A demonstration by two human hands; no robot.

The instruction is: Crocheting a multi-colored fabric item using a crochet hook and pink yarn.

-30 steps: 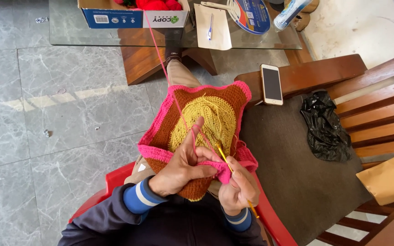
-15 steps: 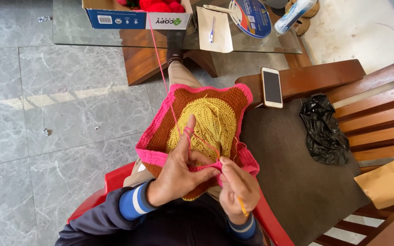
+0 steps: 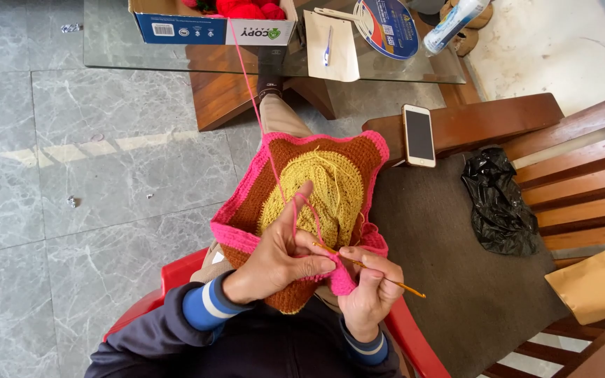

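A crocheted square (image 3: 309, 189) with a yellow centre, brown ring and pink border lies over my lap. My left hand (image 3: 278, 252) pinches its near pink edge, index finger raised with the pink yarn strand (image 3: 250, 84) looped over it. My right hand (image 3: 372, 287) grips a thin orange crochet hook (image 3: 379, 276) whose tip meets the pink edge beside my left fingers. The strand runs up to red and pink yarn balls (image 3: 243, 8) in a cardboard box (image 3: 211, 28) on the glass table.
The glass table (image 3: 141, 52) also holds a paper pad with a pen (image 3: 330, 45), a round disc (image 3: 386, 24) and a bottle (image 3: 453, 24). On the wooden bench to my right lie a smartphone (image 3: 419, 135), a black plastic bag (image 3: 502, 203) and a tan envelope (image 3: 596, 283). I sit on a red chair (image 3: 176, 276).
My right hand has shifted the hook slightly along the pink edge while my left hand kept its pinch; the view has tilted a little.
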